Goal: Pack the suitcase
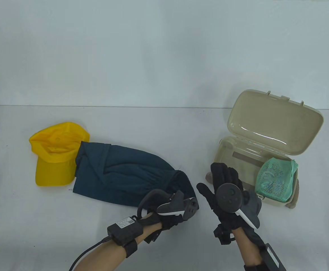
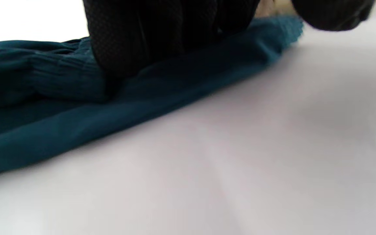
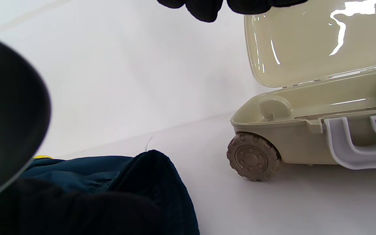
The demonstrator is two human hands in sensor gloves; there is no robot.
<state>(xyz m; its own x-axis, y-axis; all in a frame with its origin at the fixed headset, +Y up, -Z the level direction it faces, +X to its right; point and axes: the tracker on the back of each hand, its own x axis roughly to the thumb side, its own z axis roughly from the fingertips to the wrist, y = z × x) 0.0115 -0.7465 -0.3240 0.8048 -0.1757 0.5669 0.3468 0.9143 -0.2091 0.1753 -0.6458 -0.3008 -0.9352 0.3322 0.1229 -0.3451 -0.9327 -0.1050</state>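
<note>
Table view shows a white desk (image 1: 158,132) with a small beige suitcase (image 1: 269,146) standing open at the right, its lid (image 1: 276,121) tipped back away from the person. Inside the lower shell, at its right end, lies a green mesh pouch (image 1: 276,177). A brown wheel (image 3: 252,156) sits under the near left corner of the case, and the right wrist view shows it resting on the desk, with a grey handle (image 3: 354,148) on the side wall next to it.

At the left of the desk lies a yellow cap (image 1: 55,153), and a dark teal garment (image 1: 125,175) spreads from just beside the cap toward the middle; its left edge overlaps the cap's crown.

The left hand (image 1: 175,210) rests on the near right end of the garment. In the left wrist view its gloved fingers (image 2: 148,36) press down into the cloth, bunching it, but I cannot tell whether the grip is closed around the fabric or only lying on it.

The right hand (image 1: 226,189) hovers between the garment and the suitcase, just in front of the case's left end. Its fingers are spread and fairly straight, so the grip is wide and holds nothing.
</note>
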